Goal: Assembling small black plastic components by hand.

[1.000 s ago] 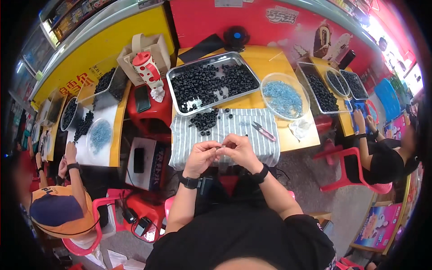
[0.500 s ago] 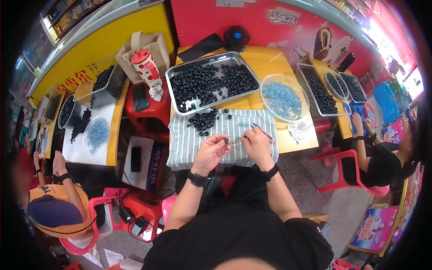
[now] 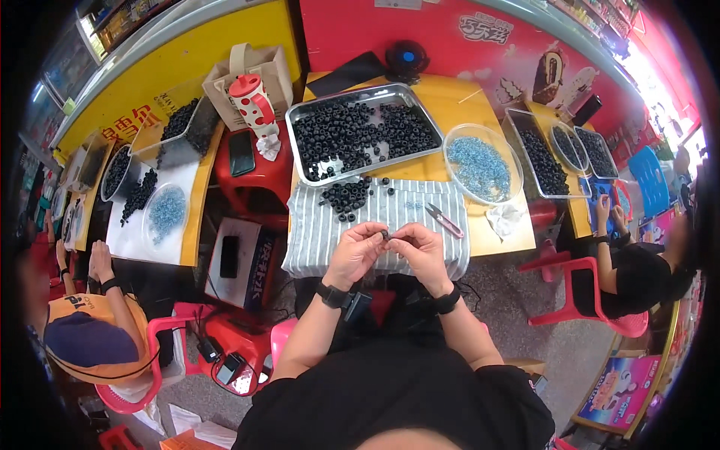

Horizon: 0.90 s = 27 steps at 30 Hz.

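Above the front of a grey-and-white striped cloth (image 3: 307, 244), my left hand (image 3: 355, 257) pinches a small round black part (image 3: 385, 235). The fingertips of my right hand (image 3: 421, 255) are closed and meet the left ones at that part; whether they also hold a tiny piece is hidden. Pink-handled thread snips (image 3: 448, 223) lie on the cloth beyond my right hand. Near them are a few tiny pale blue pieces (image 3: 413, 205). A loose pile of black ring-shaped parts (image 3: 346, 197) sits on the cloth farther left.
Behind the cloth stands a metal tray (image 3: 300, 166) of black parts. To its right are a round tub (image 3: 480, 169) of pale blue pieces and a crumpled tissue (image 3: 505, 220). A red stool (image 3: 251, 196) holds a phone and spotted cup. Co-workers sit at both sides.
My right hand has moved left and toward me, from beside the snips to meet my left hand at the black part. The snips now lie in full sight. The view has shifted slightly.
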Tool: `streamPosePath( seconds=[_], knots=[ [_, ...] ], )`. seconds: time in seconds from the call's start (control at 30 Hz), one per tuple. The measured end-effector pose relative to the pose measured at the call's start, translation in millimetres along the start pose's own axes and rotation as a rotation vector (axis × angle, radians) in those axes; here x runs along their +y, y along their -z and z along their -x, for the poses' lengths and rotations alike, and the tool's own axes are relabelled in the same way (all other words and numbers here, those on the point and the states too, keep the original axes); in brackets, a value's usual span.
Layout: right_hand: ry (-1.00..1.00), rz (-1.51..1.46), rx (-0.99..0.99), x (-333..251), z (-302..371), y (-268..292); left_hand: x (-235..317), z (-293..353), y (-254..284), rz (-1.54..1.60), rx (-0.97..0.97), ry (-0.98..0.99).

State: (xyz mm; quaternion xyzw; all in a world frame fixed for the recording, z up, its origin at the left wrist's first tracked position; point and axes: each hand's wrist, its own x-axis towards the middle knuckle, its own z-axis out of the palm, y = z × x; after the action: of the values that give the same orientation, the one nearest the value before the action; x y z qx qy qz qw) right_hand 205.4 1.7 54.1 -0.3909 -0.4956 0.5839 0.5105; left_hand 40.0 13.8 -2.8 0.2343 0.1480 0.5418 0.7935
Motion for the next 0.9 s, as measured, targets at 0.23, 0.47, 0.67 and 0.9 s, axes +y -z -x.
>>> streamPosePath(
  seconds=[0.23, 0.47, 0.67, 0.9],
  knots=[
    [0.050, 0.117, 0.005, 2, 0, -3, -2, 2, 1, -0.029, 0.005, -0.007],
    [0.084, 0.114, -0.026, 9, -1, 0, -3, 3, -1, -0.042, -0.003, -0.034],
    [0.018, 0.130, -0.115, 4, -3, 8, -3, 2, 1, -0.044, -0.050, -0.053],
    [0.093, 0.327, -0.340, -10, -13, 11, 3, 4, -9, -0.051, -0.016, -0.004]
  ],
)
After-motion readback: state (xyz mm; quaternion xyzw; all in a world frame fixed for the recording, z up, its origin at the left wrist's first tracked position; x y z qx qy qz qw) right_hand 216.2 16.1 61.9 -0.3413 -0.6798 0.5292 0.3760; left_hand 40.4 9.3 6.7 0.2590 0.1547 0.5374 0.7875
